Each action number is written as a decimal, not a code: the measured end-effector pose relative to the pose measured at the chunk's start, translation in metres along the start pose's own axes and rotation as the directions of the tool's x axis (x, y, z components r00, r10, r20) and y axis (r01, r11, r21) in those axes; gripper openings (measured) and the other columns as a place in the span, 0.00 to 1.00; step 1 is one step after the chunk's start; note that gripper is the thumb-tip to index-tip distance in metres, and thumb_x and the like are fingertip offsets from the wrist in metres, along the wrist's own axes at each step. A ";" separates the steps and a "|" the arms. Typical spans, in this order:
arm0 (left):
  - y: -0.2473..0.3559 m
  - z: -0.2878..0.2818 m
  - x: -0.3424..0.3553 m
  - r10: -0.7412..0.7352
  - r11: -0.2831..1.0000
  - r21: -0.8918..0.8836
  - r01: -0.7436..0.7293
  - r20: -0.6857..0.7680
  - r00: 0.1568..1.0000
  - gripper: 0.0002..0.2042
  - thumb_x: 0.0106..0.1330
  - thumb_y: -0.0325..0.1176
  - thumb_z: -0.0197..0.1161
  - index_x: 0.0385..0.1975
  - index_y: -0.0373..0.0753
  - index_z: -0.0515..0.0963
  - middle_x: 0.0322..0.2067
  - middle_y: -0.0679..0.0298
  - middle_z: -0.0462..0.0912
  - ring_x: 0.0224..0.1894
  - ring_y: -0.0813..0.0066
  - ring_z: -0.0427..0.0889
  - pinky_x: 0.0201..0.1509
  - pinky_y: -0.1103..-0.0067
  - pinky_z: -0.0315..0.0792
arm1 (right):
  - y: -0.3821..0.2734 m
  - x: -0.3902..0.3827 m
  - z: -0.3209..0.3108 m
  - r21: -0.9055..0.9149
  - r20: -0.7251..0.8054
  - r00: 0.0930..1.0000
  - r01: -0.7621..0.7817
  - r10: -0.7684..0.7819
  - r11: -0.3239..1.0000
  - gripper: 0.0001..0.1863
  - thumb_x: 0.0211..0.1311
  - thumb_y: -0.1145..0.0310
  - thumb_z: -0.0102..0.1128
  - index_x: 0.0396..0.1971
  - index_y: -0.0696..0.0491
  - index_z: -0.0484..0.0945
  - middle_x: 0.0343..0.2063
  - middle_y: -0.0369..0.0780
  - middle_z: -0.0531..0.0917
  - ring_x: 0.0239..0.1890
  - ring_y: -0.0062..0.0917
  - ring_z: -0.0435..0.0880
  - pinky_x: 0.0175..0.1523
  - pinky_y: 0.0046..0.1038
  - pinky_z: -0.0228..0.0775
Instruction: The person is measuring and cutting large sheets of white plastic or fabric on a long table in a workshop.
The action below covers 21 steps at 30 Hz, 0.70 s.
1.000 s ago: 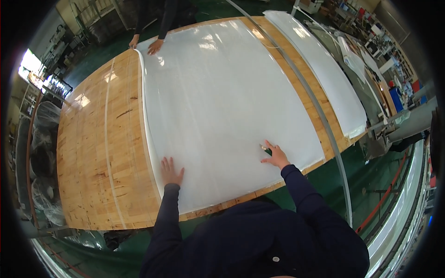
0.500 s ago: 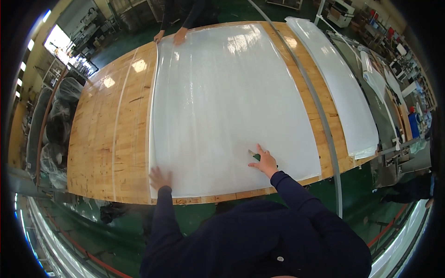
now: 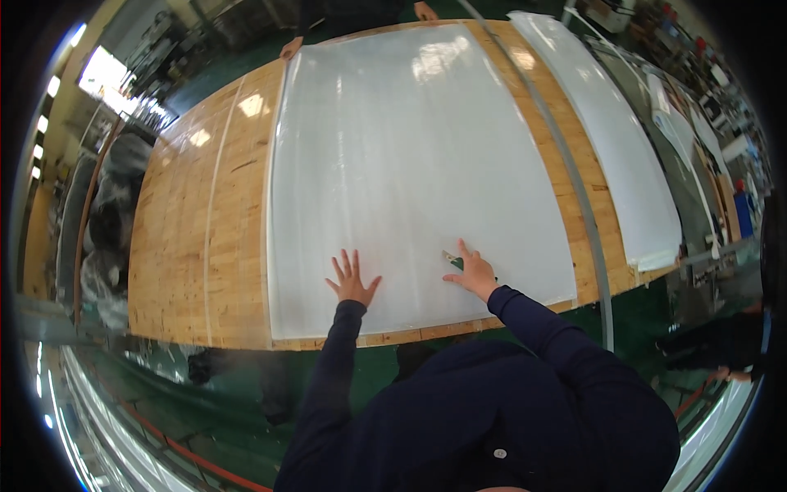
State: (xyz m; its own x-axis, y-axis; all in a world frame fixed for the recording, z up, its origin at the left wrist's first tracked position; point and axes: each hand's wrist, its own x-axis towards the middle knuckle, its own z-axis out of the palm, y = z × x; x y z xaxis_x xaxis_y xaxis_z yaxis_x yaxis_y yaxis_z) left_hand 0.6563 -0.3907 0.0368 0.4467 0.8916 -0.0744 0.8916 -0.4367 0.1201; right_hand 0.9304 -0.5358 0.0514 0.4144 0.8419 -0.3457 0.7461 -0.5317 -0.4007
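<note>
A stack of whitish, glossy plastic film sheets [image 3: 410,164] lies flat across the wooden table. On its near part, my left hand [image 3: 352,284] rests with the fingers spread and nothing in them. Further right, my right hand [image 3: 476,275] lies on the same film, thumb and index finger stretched out. Under its palm it holds a small green utility knife [image 3: 455,261] with a metal tip; most of the handle is hidden by the hand.
Across the wooden table [image 3: 172,254], a co-worker's hands [image 3: 291,48] are at the far edge. A grey metal bar [image 3: 567,164] crosses to the right of the film, with a second white film stack [image 3: 611,139] beyond it. Plastic-wrapped rolls [image 3: 106,221] stand at the left.
My left hand has moved right, from the film's left edge onto its surface. The film's left edge now lies flatter. The co-worker's hands have moved apart. My right hand stays nearly in place.
</note>
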 end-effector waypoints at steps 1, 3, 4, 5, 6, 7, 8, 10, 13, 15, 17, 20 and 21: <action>0.012 0.000 0.000 0.024 0.999 -0.052 -0.017 0.132 0.991 0.47 0.51 0.65 0.55 0.67 0.53 0.40 0.68 0.62 0.33 0.69 0.53 0.31 0.58 0.37 0.39 | 0.003 0.001 0.001 0.001 -0.001 0.999 0.036 -0.036 0.999 0.54 0.42 0.43 0.66 0.66 0.46 0.46 0.40 0.50 0.72 0.38 0.41 0.77 0.42 0.35 0.72; 0.026 -0.001 0.000 0.094 0.993 -0.090 -0.075 0.237 0.967 0.48 0.49 0.66 0.56 0.67 0.55 0.40 0.68 0.62 0.32 0.69 0.53 0.31 0.58 0.37 0.38 | 0.015 0.004 0.000 0.008 -0.027 0.999 0.041 -0.041 0.999 0.51 0.43 0.45 0.66 0.65 0.47 0.50 0.39 0.49 0.72 0.37 0.41 0.77 0.43 0.35 0.72; 0.028 -0.001 -0.002 0.077 0.996 -0.053 -0.066 0.242 0.967 0.48 0.48 0.66 0.57 0.67 0.56 0.41 0.68 0.62 0.32 0.69 0.53 0.31 0.57 0.36 0.39 | 0.023 0.005 0.000 0.102 -0.077 0.994 0.085 -0.077 0.991 0.46 0.45 0.48 0.65 0.63 0.47 0.54 0.39 0.49 0.72 0.37 0.41 0.77 0.43 0.37 0.71; 0.029 0.000 -0.002 0.035 0.999 0.016 -0.041 0.286 0.958 0.49 0.46 0.66 0.58 0.67 0.57 0.42 0.68 0.63 0.32 0.69 0.53 0.31 0.57 0.36 0.39 | 0.032 0.004 -0.002 0.165 -0.101 0.992 0.085 -0.069 0.983 0.41 0.47 0.51 0.64 0.61 0.48 0.58 0.39 0.48 0.73 0.37 0.41 0.77 0.43 0.38 0.71; 0.030 0.002 0.001 0.092 0.996 -0.004 -0.094 0.260 0.961 0.49 0.46 0.66 0.58 0.67 0.57 0.42 0.68 0.63 0.32 0.69 0.53 0.31 0.57 0.36 0.39 | 0.046 -0.001 -0.005 0.186 -0.227 0.971 0.117 -0.073 0.976 0.36 0.49 0.54 0.63 0.58 0.48 0.62 0.39 0.48 0.73 0.37 0.42 0.77 0.42 0.38 0.71; 0.030 0.005 0.002 0.063 0.998 0.005 -0.067 0.246 0.967 0.49 0.46 0.66 0.59 0.67 0.56 0.42 0.68 0.63 0.32 0.69 0.53 0.31 0.57 0.36 0.40 | 0.062 -0.010 -0.007 0.162 -0.279 0.960 0.034 0.013 0.986 0.31 0.50 0.57 0.61 0.55 0.48 0.66 0.38 0.47 0.73 0.37 0.42 0.77 0.41 0.39 0.71; 0.031 0.009 -0.001 0.038 0.999 0.019 -0.044 0.254 0.966 0.50 0.45 0.66 0.59 0.67 0.56 0.42 0.68 0.63 0.32 0.69 0.53 0.31 0.57 0.36 0.40 | 0.081 -0.021 -0.009 0.157 -0.369 0.925 -0.031 0.088 0.987 0.25 0.51 0.60 0.60 0.51 0.47 0.69 0.36 0.47 0.73 0.36 0.43 0.76 0.38 0.41 0.71; 0.032 0.016 -0.001 0.039 0.998 0.034 -0.049 0.234 0.971 0.50 0.45 0.67 0.59 0.67 0.57 0.42 0.69 0.66 0.31 0.69 0.56 0.31 0.57 0.37 0.41 | 0.125 -0.053 -0.012 0.208 -0.523 0.819 -0.144 0.235 0.967 0.19 0.52 0.62 0.59 0.45 0.47 0.72 0.37 0.46 0.71 0.35 0.42 0.77 0.38 0.40 0.71; 0.035 0.024 0.000 0.054 0.996 0.051 -0.070 0.261 0.964 0.51 0.45 0.68 0.59 0.67 0.58 0.41 0.69 0.67 0.31 0.70 0.56 0.31 0.57 0.37 0.42 | 0.180 -0.100 -0.021 0.332 -0.602 0.590 -0.429 0.538 0.840 0.20 0.50 0.62 0.62 0.43 0.52 0.72 0.39 0.45 0.71 0.38 0.41 0.77 0.40 0.38 0.71; 0.035 0.026 0.000 0.021 0.993 0.103 -0.048 0.248 0.969 0.51 0.44 0.68 0.58 0.67 0.59 0.40 0.69 0.67 0.30 0.70 0.57 0.31 0.57 0.37 0.42 | 0.203 -0.124 -0.016 0.412 -0.602 0.432 -0.553 0.672 0.724 0.22 0.48 0.60 0.64 0.41 0.55 0.72 0.39 0.46 0.70 0.39 0.41 0.76 0.40 0.37 0.71; 0.035 0.028 0.001 0.036 0.993 0.101 -0.066 0.271 0.962 0.51 0.44 0.69 0.58 0.67 0.59 0.40 0.69 0.67 0.30 0.70 0.57 0.30 0.57 0.37 0.42 | 0.224 -0.139 -0.011 0.520 -0.528 0.350 -0.587 0.773 0.621 0.25 0.45 0.56 0.67 0.38 0.58 0.72 0.38 0.48 0.71 0.40 0.42 0.76 0.41 0.37 0.71; 0.033 0.032 0.002 0.044 0.991 0.106 -0.076 0.278 0.959 0.51 0.45 0.69 0.57 0.67 0.60 0.39 0.69 0.68 0.30 0.70 0.58 0.30 0.58 0.38 0.42 | 0.243 -0.141 -0.005 0.597 -0.520 0.297 -0.544 0.801 0.589 0.28 0.42 0.54 0.69 0.38 0.59 0.74 0.36 0.48 0.75 0.39 0.41 0.77 0.40 0.38 0.70; 0.032 0.033 0.002 0.037 0.991 0.113 -0.071 0.275 0.961 0.51 0.45 0.69 0.58 0.67 0.60 0.39 0.69 0.68 0.30 0.70 0.58 0.30 0.58 0.38 0.42 | 0.248 -0.141 -0.003 0.640 -0.480 0.303 -0.521 0.823 0.565 0.28 0.41 0.54 0.70 0.38 0.58 0.74 0.36 0.47 0.77 0.39 0.41 0.78 0.41 0.37 0.70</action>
State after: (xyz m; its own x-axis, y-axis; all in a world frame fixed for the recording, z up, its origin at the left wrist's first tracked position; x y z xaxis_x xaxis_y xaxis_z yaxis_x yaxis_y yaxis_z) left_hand 0.6881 -0.4064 0.0079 0.4829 0.8071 -0.3395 0.8604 -0.5095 0.0127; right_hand 1.0584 -0.7859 0.0035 0.9900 -0.1382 -0.0279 -0.1280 -0.7979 -0.5891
